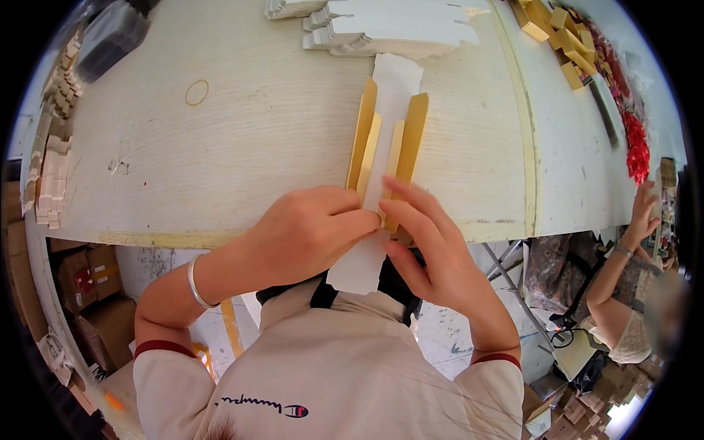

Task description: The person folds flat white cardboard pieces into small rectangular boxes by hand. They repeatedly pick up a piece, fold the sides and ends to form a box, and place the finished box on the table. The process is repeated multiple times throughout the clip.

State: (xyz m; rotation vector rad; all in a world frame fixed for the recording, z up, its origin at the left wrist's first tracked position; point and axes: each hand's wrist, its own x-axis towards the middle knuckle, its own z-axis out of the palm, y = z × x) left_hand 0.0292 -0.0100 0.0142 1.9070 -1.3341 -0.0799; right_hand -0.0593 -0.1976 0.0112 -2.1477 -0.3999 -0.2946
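Observation:
A partly folded cardboard box lies lengthwise before me, white on the long strip I see and gold on the raised side flaps. Its near end hangs past the table edge toward my lap. My left hand is closed, thumb and fingers pinching the box near its left side at the table edge. On the other side my right hand has its fingers apart, the tips touching the right gold flap and the thumb over the white end. A stack of flat white box blanks lies just beyond the box.
A rubber band lies on the table. Gold boxes and red material are at the far right. A dark plastic bin stands far left, above stacked cardboard pieces. Another person's arm reaches in at right.

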